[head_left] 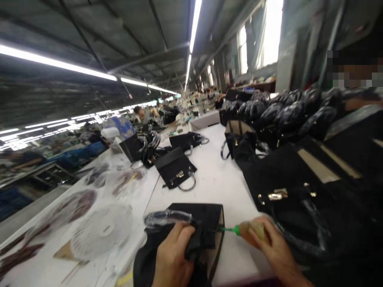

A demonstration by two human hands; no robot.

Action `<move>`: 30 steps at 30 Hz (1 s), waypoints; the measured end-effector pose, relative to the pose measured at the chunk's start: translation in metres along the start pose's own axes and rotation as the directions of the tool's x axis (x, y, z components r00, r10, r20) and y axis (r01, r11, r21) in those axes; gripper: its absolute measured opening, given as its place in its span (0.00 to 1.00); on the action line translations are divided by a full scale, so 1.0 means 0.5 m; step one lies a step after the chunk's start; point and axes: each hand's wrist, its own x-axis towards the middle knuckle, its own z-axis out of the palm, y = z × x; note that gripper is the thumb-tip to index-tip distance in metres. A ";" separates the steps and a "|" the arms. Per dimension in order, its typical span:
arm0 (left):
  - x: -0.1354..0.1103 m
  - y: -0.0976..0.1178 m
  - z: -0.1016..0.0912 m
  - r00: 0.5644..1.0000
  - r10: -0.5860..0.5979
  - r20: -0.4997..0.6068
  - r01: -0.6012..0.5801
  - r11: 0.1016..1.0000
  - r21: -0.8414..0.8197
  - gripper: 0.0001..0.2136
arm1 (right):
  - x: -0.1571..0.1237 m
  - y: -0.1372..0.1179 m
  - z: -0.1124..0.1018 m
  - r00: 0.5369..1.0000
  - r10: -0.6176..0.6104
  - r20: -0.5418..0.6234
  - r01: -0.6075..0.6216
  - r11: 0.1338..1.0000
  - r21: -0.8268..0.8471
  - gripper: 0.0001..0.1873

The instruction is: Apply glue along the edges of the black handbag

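At the table's near edge, my left hand [175, 253] is closed on a black handbag [194, 209], its fingers gripping the dark material near the opening. The bag's beige lining shows along its right side, and a plastic-wrapped handle [167, 217] lies across its top left. My right hand [277, 247] wraps around a small amber squeeze bottle [253, 233] with a green cap and a thin green nozzle. The nozzle points left, and its tip is at the bag's right edge. Whether anything comes out of it I cannot tell.
Farther up the white table [206, 179] lies another black handbag [176, 167] with gold hardware. Large black bags [293, 191] are piled along the right. A white round fan [101, 231] and plastic-wrapped pieces lie left. A person [356, 95] is at the far right.
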 end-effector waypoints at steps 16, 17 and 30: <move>-0.015 0.014 -0.002 1.000 0.013 -0.007 -0.013 1.000 0.003 0.12 | -0.008 0.028 -0.024 0.976 0.021 0.215 -0.028 0.999 0.025 0.13; -0.018 0.016 -0.002 1.000 0.012 -0.005 -0.012 1.000 0.003 0.11 | -0.009 0.029 -0.024 0.977 -0.009 0.213 0.005 1.000 0.020 0.12; -0.043 0.001 -0.002 0.998 -0.027 0.060 0.028 1.000 -0.007 0.12 | 0.008 0.026 -0.018 0.954 -0.233 0.188 0.240 0.971 -0.013 0.04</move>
